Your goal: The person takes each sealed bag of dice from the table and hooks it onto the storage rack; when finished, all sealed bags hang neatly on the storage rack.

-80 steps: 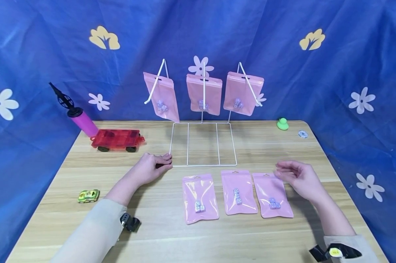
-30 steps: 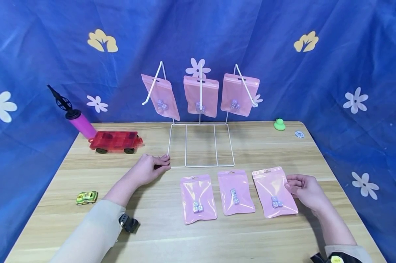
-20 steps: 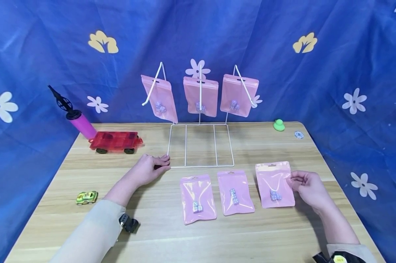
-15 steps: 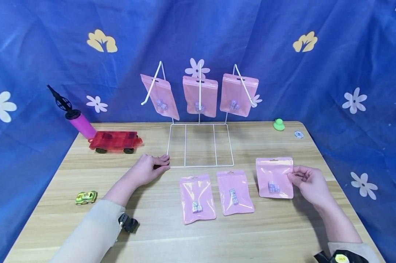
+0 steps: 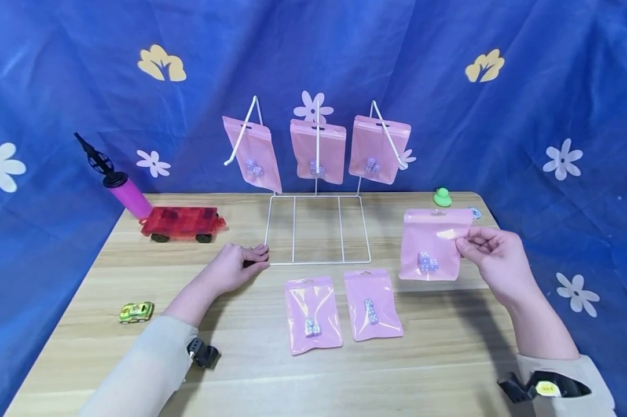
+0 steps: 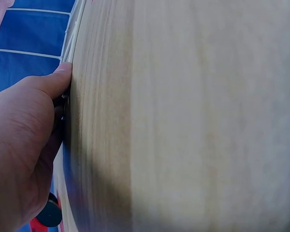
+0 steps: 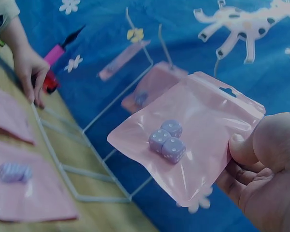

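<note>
In the head view my right hand [image 5: 501, 263] pinches the right edge of a pink zip bag [image 5: 429, 246], held upright above the table. Three purple dice show through its film, and a hang hole is at its top. My left hand [image 5: 235, 267] grips the near left corner of a white wire display rack [image 5: 318, 263]. In the left wrist view the thumb presses on the rack's wire; the other fingers are partly hidden. Three pink bags hang on the rack's prongs: a left bag [image 5: 261, 147], a middle bag [image 5: 331, 152] and a right bag [image 5: 365, 145].
Two more dice bags, a left flat bag [image 5: 313, 304] and a right flat bag [image 5: 383, 289], lie before the rack. Around the tabletop are a red toy wagon [image 5: 180, 223], a magenta pump [image 5: 131, 197], a green toy car [image 5: 136, 313], a green duck [image 5: 442, 197] and a chip [image 5: 475, 213].
My right hand has taken the rightmost flat bag by its edge, lifted it off the table and moved it up and away from me. The left hand stays at the rack's corner.
</note>
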Demonstrator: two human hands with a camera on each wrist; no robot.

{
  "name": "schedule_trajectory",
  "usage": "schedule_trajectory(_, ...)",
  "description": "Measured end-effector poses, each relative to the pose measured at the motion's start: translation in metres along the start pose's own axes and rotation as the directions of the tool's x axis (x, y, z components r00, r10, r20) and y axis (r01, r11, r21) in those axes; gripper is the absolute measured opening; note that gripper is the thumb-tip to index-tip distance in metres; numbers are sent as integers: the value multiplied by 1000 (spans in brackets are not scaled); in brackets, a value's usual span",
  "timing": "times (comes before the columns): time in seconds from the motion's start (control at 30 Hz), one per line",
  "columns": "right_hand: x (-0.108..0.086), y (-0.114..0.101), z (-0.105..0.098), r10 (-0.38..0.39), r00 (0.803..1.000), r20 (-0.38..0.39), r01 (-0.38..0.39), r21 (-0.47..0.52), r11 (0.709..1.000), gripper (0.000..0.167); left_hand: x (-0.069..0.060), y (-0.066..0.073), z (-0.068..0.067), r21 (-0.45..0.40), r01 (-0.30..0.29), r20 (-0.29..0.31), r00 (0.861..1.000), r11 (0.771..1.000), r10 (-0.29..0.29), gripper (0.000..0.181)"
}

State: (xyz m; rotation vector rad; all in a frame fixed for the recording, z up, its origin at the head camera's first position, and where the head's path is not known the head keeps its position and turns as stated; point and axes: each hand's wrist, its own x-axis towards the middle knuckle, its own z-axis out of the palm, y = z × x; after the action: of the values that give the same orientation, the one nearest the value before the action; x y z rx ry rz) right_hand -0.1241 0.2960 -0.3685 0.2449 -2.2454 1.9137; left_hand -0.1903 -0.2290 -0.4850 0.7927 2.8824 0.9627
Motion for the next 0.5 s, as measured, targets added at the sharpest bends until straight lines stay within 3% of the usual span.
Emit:
schedule_trajectory(0.13,12,-19,10,-34,999,3,34,81,996,15,-1,-1,-1,-1,-5,-10,1000,1000,5,26)
schedule_trajectory(0.33,28,-40,22,-95,995,16,94,82,992,13,0,-1,0,-1,-28,-23,999,1000,28,27)
schedule_trajectory(0.5,40,-47,32,-98,995,27,95,97,991,10,0,-1,0,7,-31,-20,999,1000,31,27)
